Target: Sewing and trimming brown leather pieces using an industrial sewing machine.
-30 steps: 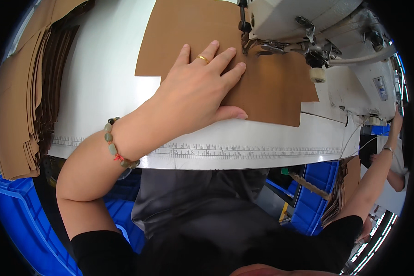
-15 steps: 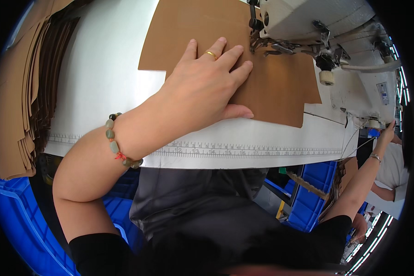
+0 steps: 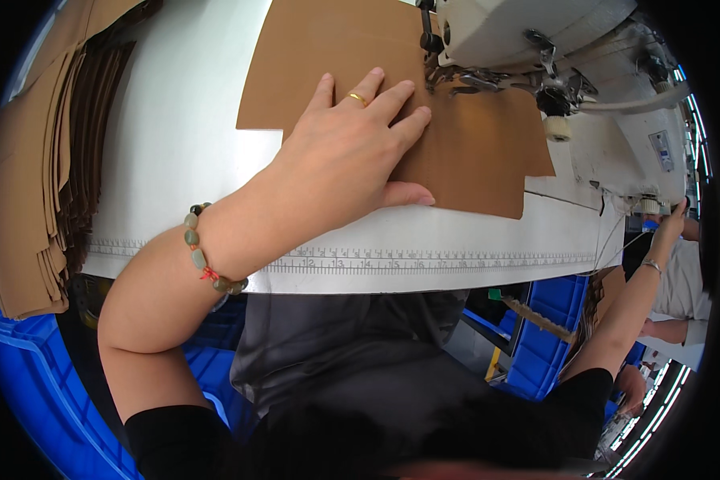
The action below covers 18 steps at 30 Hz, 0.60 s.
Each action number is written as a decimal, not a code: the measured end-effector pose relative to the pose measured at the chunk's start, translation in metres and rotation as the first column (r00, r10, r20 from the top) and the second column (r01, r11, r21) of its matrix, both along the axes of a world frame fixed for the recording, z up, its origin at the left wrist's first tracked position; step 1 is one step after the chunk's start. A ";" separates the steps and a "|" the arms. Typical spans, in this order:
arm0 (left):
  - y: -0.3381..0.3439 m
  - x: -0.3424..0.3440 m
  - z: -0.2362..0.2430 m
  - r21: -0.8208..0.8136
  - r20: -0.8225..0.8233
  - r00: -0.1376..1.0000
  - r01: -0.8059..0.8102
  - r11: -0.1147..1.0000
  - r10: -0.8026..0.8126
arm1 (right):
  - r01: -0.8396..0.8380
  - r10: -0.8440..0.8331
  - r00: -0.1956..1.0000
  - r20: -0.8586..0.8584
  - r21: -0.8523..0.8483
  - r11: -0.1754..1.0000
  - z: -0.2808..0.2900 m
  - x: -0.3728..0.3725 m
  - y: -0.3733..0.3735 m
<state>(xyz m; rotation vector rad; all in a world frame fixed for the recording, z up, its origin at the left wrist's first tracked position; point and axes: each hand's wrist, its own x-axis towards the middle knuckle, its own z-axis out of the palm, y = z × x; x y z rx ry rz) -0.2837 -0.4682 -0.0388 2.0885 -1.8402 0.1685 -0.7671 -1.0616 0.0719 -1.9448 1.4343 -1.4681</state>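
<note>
My left hand (image 3: 360, 148), with a ring and bead bracelet at finger and wrist, lies flat, fingers apart, on a brown flat panel (image 3: 476, 168) with a cut-out corner. The panel rests on the white table (image 3: 176, 168), partly under the presser foot and needle area of a white sewing machine (image 3: 504, 28). My right hand (image 3: 670, 220) is at the far right edge of the view, raised beside the lower right of the machine near a small pale knob (image 3: 649, 204); its fingers are small and partly hidden, and what they hold, if anything, is unclear.
A thick stack of brown panels (image 3: 32, 184) lies at the table's left. Blue bins (image 3: 24, 360) (image 3: 528, 368) stand below on both sides, the right one beside more brown pieces (image 3: 608, 296). A printed ruler runs along the front edge. Another person in light clothing (image 3: 672, 288) is behind my right arm.
My right hand and forearm dipped slightly, then rose a little, moving slightly leftward overall. My left hand stays spread on the panel; the whole view has shifted slightly.
</note>
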 end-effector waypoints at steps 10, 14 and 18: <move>-0.001 0.004 0.013 0.043 0.008 0.999 0.038 0.998 -0.039 | 0.004 -0.004 0.994 0.113 -0.001 1.000 -0.022 -0.008 0.003; -0.005 -0.001 0.024 0.105 -0.022 0.999 0.034 0.994 -0.032 | 0.238 -0.429 0.886 -0.174 -0.623 0.745 -0.027 0.000 0.068; -0.009 0.001 0.016 0.176 -0.042 0.999 -0.005 0.984 0.012 | -0.333 0.279 0.943 -0.183 -0.578 0.745 -0.069 0.162 0.259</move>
